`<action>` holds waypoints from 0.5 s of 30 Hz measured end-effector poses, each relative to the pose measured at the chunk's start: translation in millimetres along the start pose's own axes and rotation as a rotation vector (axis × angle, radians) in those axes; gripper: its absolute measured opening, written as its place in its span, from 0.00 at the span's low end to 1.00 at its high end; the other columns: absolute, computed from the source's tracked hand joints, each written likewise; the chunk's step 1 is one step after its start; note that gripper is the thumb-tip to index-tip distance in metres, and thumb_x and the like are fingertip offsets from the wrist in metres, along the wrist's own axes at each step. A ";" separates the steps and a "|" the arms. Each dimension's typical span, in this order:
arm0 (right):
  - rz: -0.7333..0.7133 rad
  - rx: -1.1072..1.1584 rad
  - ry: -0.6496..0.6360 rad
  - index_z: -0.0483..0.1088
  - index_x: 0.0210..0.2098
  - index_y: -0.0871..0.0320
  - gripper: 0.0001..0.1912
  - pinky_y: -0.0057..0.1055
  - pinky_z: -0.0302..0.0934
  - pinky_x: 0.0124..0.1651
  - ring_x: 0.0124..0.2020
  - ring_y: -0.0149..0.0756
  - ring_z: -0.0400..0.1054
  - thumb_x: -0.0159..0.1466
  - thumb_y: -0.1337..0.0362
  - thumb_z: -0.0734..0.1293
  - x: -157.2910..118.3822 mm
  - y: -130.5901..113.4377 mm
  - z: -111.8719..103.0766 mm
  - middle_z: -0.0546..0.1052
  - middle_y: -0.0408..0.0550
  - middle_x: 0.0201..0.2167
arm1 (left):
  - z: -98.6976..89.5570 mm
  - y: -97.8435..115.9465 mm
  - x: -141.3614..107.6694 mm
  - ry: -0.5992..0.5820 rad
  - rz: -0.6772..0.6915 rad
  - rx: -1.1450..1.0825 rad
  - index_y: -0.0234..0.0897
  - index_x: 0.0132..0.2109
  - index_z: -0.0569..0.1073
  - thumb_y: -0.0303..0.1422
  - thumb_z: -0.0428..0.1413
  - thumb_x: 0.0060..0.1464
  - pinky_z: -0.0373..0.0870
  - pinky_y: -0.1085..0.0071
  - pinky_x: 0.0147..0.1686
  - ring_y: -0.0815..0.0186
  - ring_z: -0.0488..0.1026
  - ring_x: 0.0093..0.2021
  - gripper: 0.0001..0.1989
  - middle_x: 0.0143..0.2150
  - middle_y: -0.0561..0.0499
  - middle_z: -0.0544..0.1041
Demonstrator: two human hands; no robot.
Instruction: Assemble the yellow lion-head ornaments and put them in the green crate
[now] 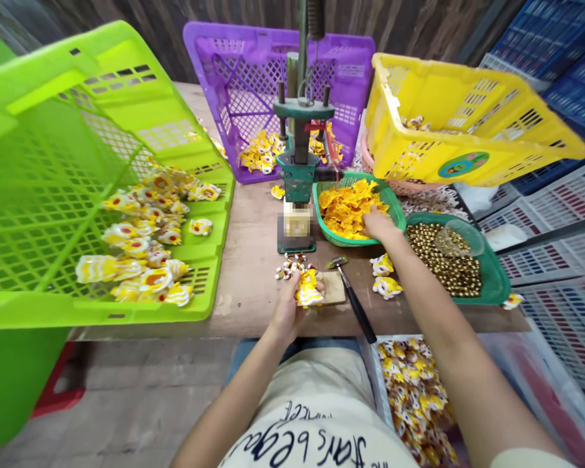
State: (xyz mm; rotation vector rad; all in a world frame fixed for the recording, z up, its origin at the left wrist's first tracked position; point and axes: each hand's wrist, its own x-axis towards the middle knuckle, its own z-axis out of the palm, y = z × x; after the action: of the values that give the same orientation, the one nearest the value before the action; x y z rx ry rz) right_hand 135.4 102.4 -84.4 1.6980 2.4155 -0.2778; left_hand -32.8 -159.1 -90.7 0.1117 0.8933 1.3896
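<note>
My left hand is closed around a yellow-and-white striped plastic figure piece above the front of the workbench. In the green basket, my right hand reaches among the orange-yellow plastic pieces; its fingertips are hidden there. Small red-and-white parts lie just beyond my left hand. A hammer with a black handle rests beside a small wooden block. Two yellow-and-white figure pieces lie near my right forearm.
A green hand press stands mid-bench. The tilted lime basket at left holds several figures. Behind are a purple basket and a yellow basket. Gold beads fill a green tray. Below the bench sits a bin of figures.
</note>
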 end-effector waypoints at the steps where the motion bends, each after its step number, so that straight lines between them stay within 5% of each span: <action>1: 0.044 0.015 -0.003 0.72 0.50 0.70 0.24 0.44 0.60 0.59 0.56 0.54 0.68 0.56 0.66 0.72 1.2 0.8 1.6 0.66 0.72 0.58 | 0.6 0.4 -0.2 0.003 -0.006 -0.005 0.28 0.45 0.73 0.42 0.52 0.62 0.72 0.75 0.27 0.67 0.76 0.25 0.19 0.29 0.46 0.79; 5: 0.123 0.163 0.056 0.74 0.46 0.71 0.22 0.45 0.59 0.60 0.56 0.55 0.68 0.53 0.68 0.74 2.7 5.8 2.5 0.74 0.71 0.51 | 3.6 -1.0 -3.8 0.007 -0.028 -0.015 0.28 0.45 0.73 0.40 0.48 0.65 0.73 0.74 0.28 0.67 0.77 0.25 0.18 0.30 0.45 0.79; 9: 0.064 0.411 0.226 0.76 0.43 0.67 0.13 0.42 0.61 0.58 0.53 0.49 0.71 0.62 0.65 0.67 -6.5 9.8 -6.1 0.78 0.65 0.47 | 4.7 -2.9 -6.4 0.000 -0.048 -0.032 0.27 0.45 0.73 0.40 0.48 0.65 0.74 0.73 0.29 0.66 0.77 0.25 0.18 0.30 0.44 0.79; 15: -0.090 0.946 0.317 0.74 0.41 0.57 0.15 0.33 0.69 0.36 0.33 0.36 0.74 0.61 0.52 0.69 -62.7 -14.0 -4.2 0.79 0.49 0.34 | 10.9 4.9 -2.3 -0.046 -0.043 -0.091 0.27 0.47 0.74 0.41 0.51 0.62 0.76 0.71 0.32 0.64 0.79 0.29 0.19 0.32 0.43 0.80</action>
State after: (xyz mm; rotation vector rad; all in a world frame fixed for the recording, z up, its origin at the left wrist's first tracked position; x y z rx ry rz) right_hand 143.1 41.8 -64.0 2.0577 2.8040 -1.4543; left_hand -29.9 -155.4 -79.4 0.0543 0.7890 1.3800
